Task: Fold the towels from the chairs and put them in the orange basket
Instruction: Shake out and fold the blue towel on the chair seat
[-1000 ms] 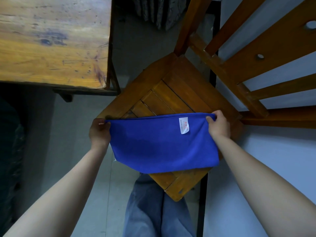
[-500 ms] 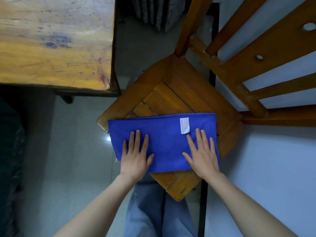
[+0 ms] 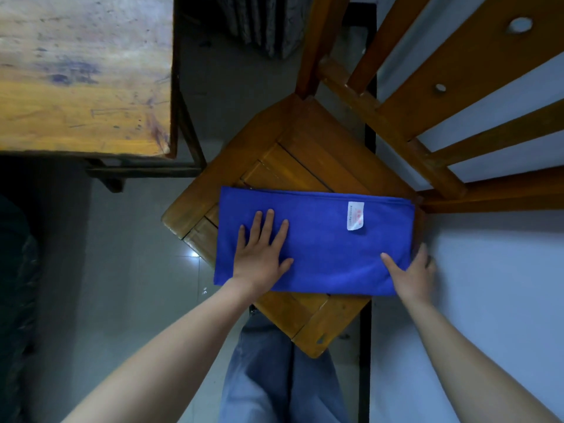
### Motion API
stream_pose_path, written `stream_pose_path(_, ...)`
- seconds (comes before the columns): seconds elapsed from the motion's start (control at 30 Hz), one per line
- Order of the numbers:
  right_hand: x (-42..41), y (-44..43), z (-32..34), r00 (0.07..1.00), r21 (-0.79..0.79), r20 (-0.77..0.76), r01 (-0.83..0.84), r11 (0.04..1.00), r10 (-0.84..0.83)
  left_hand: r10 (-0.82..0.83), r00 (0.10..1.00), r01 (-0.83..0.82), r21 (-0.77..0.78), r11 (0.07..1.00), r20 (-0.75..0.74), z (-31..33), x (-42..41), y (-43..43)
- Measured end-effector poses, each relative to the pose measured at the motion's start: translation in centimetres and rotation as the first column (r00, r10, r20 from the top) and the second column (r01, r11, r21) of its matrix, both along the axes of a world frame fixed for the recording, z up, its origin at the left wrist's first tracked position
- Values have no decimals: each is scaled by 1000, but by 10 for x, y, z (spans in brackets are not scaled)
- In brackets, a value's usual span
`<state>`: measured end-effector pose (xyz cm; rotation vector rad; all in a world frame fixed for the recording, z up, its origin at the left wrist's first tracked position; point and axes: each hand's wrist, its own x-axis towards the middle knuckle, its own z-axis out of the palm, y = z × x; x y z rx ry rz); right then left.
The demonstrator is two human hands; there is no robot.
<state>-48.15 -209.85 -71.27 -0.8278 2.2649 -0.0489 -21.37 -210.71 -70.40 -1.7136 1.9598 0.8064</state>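
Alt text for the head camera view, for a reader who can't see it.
A blue towel lies folded on a wooden chair seat; the left hand presses flat on it while the right hand grips its right edge.

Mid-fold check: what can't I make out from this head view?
- The head view shows no orange basket; it is outside the frame.
- Right hand: fingers blurred at the right edge of the towel, so the grip is unclear.
- Towel layers: hidden under the top fold.
- Label: print too small to read.
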Motion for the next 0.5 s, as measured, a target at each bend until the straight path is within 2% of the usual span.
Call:
stream_pose_path(0.07, -8, 3, -4, 957, -44, 183, 236, 971, -224, -35, 999, 35, 4, 999, -9, 0, -4, -8)
stream_pose_path(0.1, -12, 4, -3, 934, -38, 233, 289, 957, -272, -54, 999, 54, 1, 999, -7, 2, -5, -10)
stream_pose_path(0.2, -21, 4, 4, 917, -21, 302, 279, 960, -260, -38, 999, 38, -32, 999, 18, 10, 3, -3)
stream_pose_path(0.3, -18, 1, 25, 905, -51, 339, 290, 956, -256, 98, 994, -96, -28, 995, 56, 17, 17, 11)
stream_pose_path(0.4, -5, -3, 50, 960, -112, 229, 188, 976, -159, 377, 926, -377, 41, 925, 9, 19, 32, 17)
stream_pose_path(0.47, 13, -6, 72, 995, -166, 97, 39, 985, -23, 546, 832, -539, 90, 837, -101, 17, 39, 18)
stream_pose_path(0.5, 26, -7, 85, 996, -210, 77, -31, 977, 48, 608, 774, -597, 115, 794, -176, 17, 41, 18)
